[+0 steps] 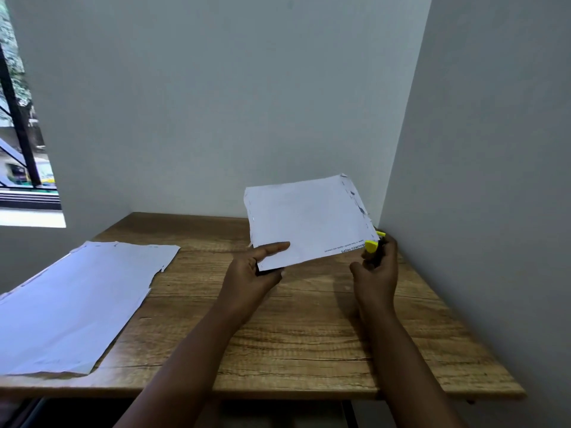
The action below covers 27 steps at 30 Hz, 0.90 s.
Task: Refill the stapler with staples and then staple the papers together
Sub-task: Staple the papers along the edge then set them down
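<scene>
Stapling step: left hand point(253, 270) pinches the papers point(309, 220); right hand point(378, 267) grips the stapler point(372, 246) at their four-o'clock corner. Next, squeeze.

head view, looking down, close over table point(309, 335)

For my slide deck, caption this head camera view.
Left hand holds papers above wooden table while right hand grips yellow stapler at their corner.

Wooden table point(309, 350) in a grey-walled corner — window point(21, 134) far left.
</scene>
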### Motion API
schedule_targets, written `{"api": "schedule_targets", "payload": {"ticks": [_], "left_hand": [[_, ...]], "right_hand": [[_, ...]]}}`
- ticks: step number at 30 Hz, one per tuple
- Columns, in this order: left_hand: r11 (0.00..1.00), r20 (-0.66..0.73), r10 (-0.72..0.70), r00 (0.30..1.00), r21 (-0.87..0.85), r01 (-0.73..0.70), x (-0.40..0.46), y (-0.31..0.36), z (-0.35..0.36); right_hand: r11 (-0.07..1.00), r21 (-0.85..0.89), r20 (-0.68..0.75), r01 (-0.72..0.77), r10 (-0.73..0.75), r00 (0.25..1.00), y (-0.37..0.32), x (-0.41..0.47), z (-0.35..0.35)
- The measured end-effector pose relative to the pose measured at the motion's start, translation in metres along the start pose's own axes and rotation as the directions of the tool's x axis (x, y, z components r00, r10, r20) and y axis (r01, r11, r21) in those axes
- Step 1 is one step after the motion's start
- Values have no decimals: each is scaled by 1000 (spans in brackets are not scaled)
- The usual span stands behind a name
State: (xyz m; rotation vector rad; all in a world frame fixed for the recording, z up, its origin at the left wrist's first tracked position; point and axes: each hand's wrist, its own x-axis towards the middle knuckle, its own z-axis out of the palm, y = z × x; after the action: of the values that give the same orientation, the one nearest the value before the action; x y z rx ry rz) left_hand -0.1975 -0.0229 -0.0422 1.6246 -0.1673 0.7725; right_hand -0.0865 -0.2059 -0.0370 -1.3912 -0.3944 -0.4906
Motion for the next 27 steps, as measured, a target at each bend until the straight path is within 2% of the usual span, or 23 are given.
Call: {"api": "schedule_targets", "payload": {"ticks": [5, 8, 10, 14, 17, 21, 27], "left_hand": [[996, -39, -6, 999, 87, 10, 2, -1, -3], [993, -53, -91, 994, 72, 95, 0, 0, -6], [988, -82, -146, 986, 39, 150, 0, 3, -7], [965, -135, -256, 957, -90, 245, 1, 12, -7], [957, -144, -277, 950, -136, 258, 0, 17, -10], [942, -192, -300, 935, -212, 259, 1, 18, -13], [949, -214, -279, 936, -213, 234, 2, 17, -14]], "right_hand": [[966, -210, 20, 149, -148, 989, -3, 1, -1], [956, -238, 48, 172, -165, 985, -3, -1, 1], [966, -203, 56, 157, -149, 987, -2, 0, 0], [999, -10, 100, 48, -47, 994, -1, 1, 0], [977, 178, 180, -120, 88, 980, 0, -1, 2], [972, 184, 120, -148, 127, 985, 1, 1, 2], [970, 164, 70, -177, 168, 983, -2, -2, 2]]}}
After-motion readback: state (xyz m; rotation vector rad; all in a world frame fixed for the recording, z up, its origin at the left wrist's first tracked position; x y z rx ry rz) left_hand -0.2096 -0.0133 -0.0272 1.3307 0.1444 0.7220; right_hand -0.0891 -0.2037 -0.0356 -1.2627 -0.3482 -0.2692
